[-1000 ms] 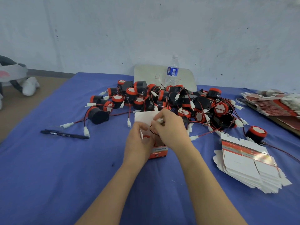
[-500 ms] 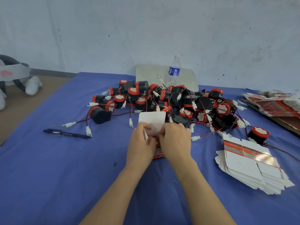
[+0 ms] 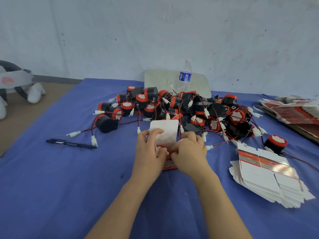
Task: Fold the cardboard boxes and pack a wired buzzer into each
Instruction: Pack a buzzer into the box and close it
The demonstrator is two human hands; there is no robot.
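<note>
Near the middle of the blue-covered surface [image 3: 65, 190], both hands close around one small cardboard box [image 3: 170, 167] that stands upright with its white lid flap [image 3: 165, 130] raised on the far side. The left hand [image 3: 148, 152] grips the box's left side, fingers curled, their tips lying on the face of the flap. The right hand [image 3: 189, 152] grips the right side with curled fingers. Its thumb sits at the red rim of a wired buzzer [image 3: 163, 150], which lies inside the open box with its red-and-white top facing up. Only a strip of the box's red printed front shows below the hands.

Just beyond the flap lies a tangled heap of buzzers [image 3: 183, 109], black bodies with red caps, their wires and white plugs trailing over the cloth. One lone buzzer [image 3: 275, 144] stands apart at the right, near a stack of flat boxes [image 3: 265, 180] — white with a red band — that lies just right of the right forearm. A second pile of flat red cartons [image 3: 293, 112] rests at the far right edge. Behind the heap a water bottle [image 3: 185, 76] stands upright before a pale board [image 3: 160, 81] at the foot of the wall. A black pen [image 3: 70, 144] lies left of the hands — well apart from them.
</note>
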